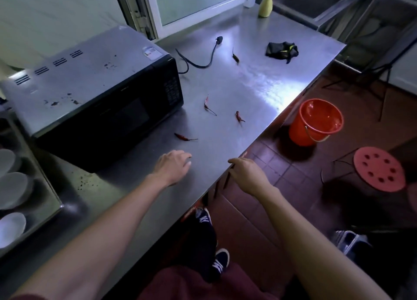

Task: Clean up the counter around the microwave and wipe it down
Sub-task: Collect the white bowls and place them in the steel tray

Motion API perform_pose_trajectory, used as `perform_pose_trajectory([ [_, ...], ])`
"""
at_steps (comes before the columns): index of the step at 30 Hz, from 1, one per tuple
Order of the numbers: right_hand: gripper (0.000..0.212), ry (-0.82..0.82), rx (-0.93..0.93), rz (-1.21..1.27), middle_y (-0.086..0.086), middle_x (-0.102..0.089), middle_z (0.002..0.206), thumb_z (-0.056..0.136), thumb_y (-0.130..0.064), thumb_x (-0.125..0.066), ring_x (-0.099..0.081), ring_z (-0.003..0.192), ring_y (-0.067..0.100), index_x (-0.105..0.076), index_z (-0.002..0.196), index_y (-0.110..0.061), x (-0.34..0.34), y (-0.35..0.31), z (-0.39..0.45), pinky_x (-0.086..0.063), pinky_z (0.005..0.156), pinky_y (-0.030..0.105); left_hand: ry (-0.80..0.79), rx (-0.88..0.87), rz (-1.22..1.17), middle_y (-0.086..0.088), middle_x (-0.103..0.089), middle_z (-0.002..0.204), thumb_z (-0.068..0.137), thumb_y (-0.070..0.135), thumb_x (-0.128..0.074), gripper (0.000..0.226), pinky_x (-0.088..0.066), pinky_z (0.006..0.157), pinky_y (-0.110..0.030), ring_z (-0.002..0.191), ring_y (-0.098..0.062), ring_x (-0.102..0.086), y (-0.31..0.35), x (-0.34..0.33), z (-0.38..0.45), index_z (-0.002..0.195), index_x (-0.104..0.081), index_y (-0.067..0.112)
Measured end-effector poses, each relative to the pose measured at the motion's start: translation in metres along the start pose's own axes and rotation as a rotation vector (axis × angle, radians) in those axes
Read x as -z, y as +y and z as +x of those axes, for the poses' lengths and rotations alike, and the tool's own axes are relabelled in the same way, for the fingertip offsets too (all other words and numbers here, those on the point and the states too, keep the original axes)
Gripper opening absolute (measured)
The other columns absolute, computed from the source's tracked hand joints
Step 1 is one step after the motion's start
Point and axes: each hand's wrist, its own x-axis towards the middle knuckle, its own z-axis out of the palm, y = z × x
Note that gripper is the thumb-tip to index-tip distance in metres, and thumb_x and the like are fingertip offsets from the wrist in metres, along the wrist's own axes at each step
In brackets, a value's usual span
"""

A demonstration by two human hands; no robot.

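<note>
A black microwave [94, 92] stands at the left of the steel counter [259, 87], its unplugged cord [203, 62] lying behind it. Several dried red chillies lie scattered: one [184, 137] near the microwave's front corner, one [207, 105] in the middle, one [239, 116] to its right, and a darker one [235, 57] farther back. A dark cloth [282, 50] is crumpled at the far right. My left hand [172, 167] hovers low over the counter, fingers loosely apart, just short of the nearest chilli. My right hand [247, 174] rests at the counter's front edge, holding nothing.
A yellow spray bottle [266, 2] stands at the back by the window. Dark crumbs [84, 182] speckle the counter before the microwave. On the tiled floor are a red bucket [314, 121] and a pink stool [379, 168]. Bowls [12, 189] sit in a rack at the left.
</note>
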Motion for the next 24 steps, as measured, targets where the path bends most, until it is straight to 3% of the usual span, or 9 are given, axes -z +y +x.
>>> perform_pose_trajectory([
  [5, 0.038, -0.046, 0.031, -0.024, 0.000, -0.060, 0.138, 0.096, -0.025, -0.054, -0.058, 0.120, 0.024, -0.060, 0.134, -0.020, 0.007, 0.005, 0.045, -0.050, 0.097, 0.043, 0.045, 0.041, -0.061, -0.003, -0.059, 0.137, 0.101, 0.030, -0.046, 0.037, -0.045, 0.100, -0.042, 0.123, -0.028, -0.053, -0.027, -0.011, 0.049, 0.135, -0.058, 0.019],
  [8, 0.039, -0.087, 0.059, -0.074, -0.001, -0.057, 0.142, 0.099, -0.026, -0.052, -0.053, 0.128, 0.024, -0.058, 0.137, -0.020, 0.015, 0.005, 0.077, -0.048, 0.101, 0.041, 0.074, 0.070, -0.114, -0.001, -0.059, 0.135, 0.098, 0.021, -0.051, 0.035, -0.046, 0.099, -0.045, 0.123, -0.027, -0.051, -0.045, -0.017, 0.079, 0.131, -0.061, 0.017],
  [13, 0.036, -0.103, 0.082, -0.101, 0.001, -0.057, 0.142, 0.101, -0.022, -0.051, -0.053, 0.128, 0.024, -0.058, 0.136, -0.018, 0.036, -0.001, 0.132, -0.047, 0.103, 0.041, 0.118, 0.055, -0.120, 0.000, -0.062, 0.124, 0.087, 0.010, -0.060, 0.029, -0.049, 0.091, -0.045, 0.117, -0.029, -0.054, -0.062, -0.026, 0.118, 0.114, -0.066, 0.018],
  [20, 0.033, -0.151, 0.071, -0.098, 0.002, -0.059, 0.139, 0.101, -0.022, -0.051, -0.057, 0.124, 0.024, -0.061, 0.132, -0.018, 0.047, 0.000, 0.161, -0.050, 0.101, 0.041, 0.135, 0.066, -0.027, 0.000, -0.060, 0.095, 0.085, 0.017, -0.068, 0.005, -0.047, 0.077, -0.045, 0.098, -0.030, -0.056, -0.069, -0.042, 0.138, 0.087, -0.066, 0.021],
  [24, 0.033, -0.106, 0.030, -0.093, 0.004, -0.061, 0.135, 0.100, -0.020, -0.051, -0.058, 0.121, 0.026, -0.063, 0.130, -0.017, 0.064, 0.011, 0.186, -0.050, 0.097, 0.043, 0.130, 0.074, -0.088, -0.001, -0.061, 0.094, 0.085, 0.021, -0.070, 0.009, -0.043, 0.083, -0.045, 0.100, -0.028, -0.055, -0.062, -0.038, 0.156, 0.088, -0.062, 0.019],
])
